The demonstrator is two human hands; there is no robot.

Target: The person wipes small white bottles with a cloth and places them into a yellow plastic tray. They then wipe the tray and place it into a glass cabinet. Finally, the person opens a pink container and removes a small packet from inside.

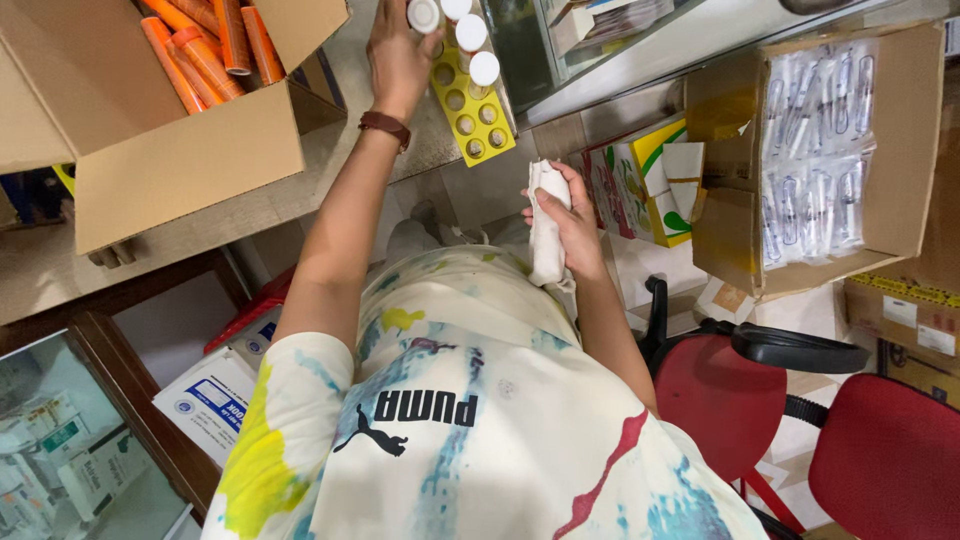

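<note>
The left hand (398,50) grips a white-capped bottle (424,15) over the yellow tray (472,110); the right hand (575,225) clenches a white cloth (545,235). An orange-tube box (185,160) sits on the surface (180,235).

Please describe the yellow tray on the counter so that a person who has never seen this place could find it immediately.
Start at the big open cardboard box of orange tubes on the stone counter. To its right, past the left hand, lies the yellow tray. It alone is bright yellow with two rows of round holes, and white-capped bottles stand at its far end.
</note>
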